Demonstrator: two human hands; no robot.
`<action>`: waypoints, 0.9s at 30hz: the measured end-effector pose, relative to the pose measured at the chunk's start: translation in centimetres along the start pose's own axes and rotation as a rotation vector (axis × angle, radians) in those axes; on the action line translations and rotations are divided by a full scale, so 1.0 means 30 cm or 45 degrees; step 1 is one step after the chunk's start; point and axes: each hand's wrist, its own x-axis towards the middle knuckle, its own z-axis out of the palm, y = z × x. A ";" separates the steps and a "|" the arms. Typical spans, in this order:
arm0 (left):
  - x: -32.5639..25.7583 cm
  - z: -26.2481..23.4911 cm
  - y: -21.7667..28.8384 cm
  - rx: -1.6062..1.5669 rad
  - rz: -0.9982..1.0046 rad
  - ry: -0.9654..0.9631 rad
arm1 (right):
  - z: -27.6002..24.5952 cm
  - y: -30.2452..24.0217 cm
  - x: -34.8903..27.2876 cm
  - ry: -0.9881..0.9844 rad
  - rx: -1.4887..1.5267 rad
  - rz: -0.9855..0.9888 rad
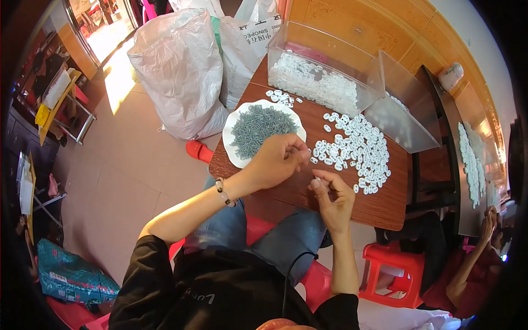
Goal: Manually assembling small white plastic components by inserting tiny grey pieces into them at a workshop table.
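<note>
My right hand [334, 199] pinches a small white piece [317, 180] between thumb and fingertip, just above the table's near edge. Beside it, my left hand [281, 158], with a beaded bracelet on the wrist, has its fingers curled together; whatever they hold is too small to make out. Under and behind that hand stands a white scalloped plate [228, 144] heaped with small grey-green pins [258, 127]. To the right lies a loose spread of white oval pieces [360, 148] with dark holes. A smaller cluster of white pieces [281, 98] sits behind the plate.
A clear plastic bin [308, 63] of white pieces and another clear bin [404, 124] stand on the brown table [379, 212]. Large white sacks [179, 71] stand at the far left. A red stool [393, 272] and another person's arm [467, 264] are at right, by a second table [459, 165].
</note>
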 end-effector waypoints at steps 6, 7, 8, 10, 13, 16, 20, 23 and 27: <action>-0.029 0.058 -0.035 -0.006 0.007 -0.092 | 0.010 0.022 -0.003 0.083 -0.111 -0.153; -0.034 0.063 -0.041 -0.005 0.041 -0.118 | 0.010 0.019 -0.002 0.094 -0.118 -0.178; -0.040 0.066 -0.045 -0.002 0.039 -0.117 | 0.010 0.016 -0.001 0.105 -0.126 -0.203; -0.048 0.075 -0.042 -0.102 0.030 -0.103 | 0.009 0.012 0.001 0.106 -0.141 -0.206; -0.057 0.073 -0.042 -0.138 0.015 -0.107 | 0.008 0.025 0.004 0.114 -0.160 -0.247; -0.064 0.064 -0.038 -0.103 0.002 -0.116 | 0.014 0.008 0.007 0.122 -0.153 -0.255; -0.055 0.034 -0.056 -0.055 0.029 -0.132 | 0.034 -0.023 0.037 0.087 -0.146 -0.215; -0.057 -0.001 -0.031 -0.006 0.073 0.011 | 0.058 -0.040 0.099 0.024 -0.194 -0.181; -0.040 -0.059 -0.039 -0.339 -0.073 0.079 | 0.123 -0.054 0.178 -0.066 0.037 -0.205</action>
